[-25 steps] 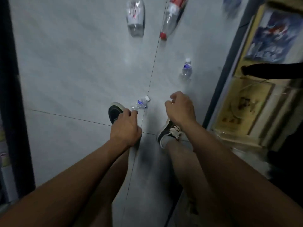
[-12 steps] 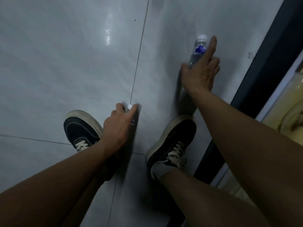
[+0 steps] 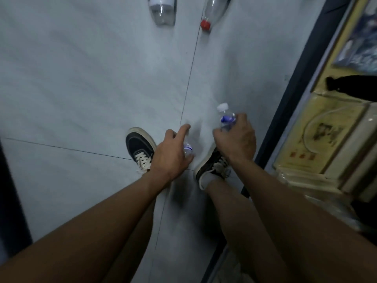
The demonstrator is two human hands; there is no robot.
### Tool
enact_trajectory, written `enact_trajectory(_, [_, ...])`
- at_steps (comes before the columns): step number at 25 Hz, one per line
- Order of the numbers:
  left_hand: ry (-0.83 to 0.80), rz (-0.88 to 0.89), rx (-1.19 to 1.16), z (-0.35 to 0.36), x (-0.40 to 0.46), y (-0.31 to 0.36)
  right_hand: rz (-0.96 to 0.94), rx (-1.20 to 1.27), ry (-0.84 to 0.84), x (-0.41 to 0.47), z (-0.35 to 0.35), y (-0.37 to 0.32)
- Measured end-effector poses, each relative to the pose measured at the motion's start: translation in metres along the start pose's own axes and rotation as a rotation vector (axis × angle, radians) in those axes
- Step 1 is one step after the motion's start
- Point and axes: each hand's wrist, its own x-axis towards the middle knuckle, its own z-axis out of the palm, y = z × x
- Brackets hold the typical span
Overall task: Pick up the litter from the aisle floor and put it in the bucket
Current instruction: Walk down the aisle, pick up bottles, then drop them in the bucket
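The left hand holds a small crumpled bottle with a blue label, its fingers curled round it though the forefinger points forward; a second ago that hand was only closing on it low at the floor, beside the left shoe. Just right of it, the right hand now grips a small bottle with a white cap, its cap and neck sticking out past the knuckles; half a second ago that hand was only reaching for it with open fingers. So both pieces are off the floor, and carrying them to the bucket seems next, though no bucket is in view. Well ahead of both hands lie a clear bottle and a red-capped bottle, not yet gathered. Right of the right hand runs a shelf of boxed goods.
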Motion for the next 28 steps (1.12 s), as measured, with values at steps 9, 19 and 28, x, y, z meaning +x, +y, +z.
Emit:
enact_trajectory(9, [0.112, 0.135, -0.123, -0.200, -0.213, 0.122, -0.110, -0.039, -0.035, -0.197, -0.220, -0.081])
enact_trajectory(19, [0.253, 0.213, 0.072, -0.361, -0.424, 0.147, -0.274, -0.107, -0.072, -0.388, -0.380, -0.133])
enact_trajectory(28, [0.257, 0.328, 0.205, -0.400, -0.496, 0.063, -0.087, 0.104, 0.149, -0.535, -0.368, -0.115])
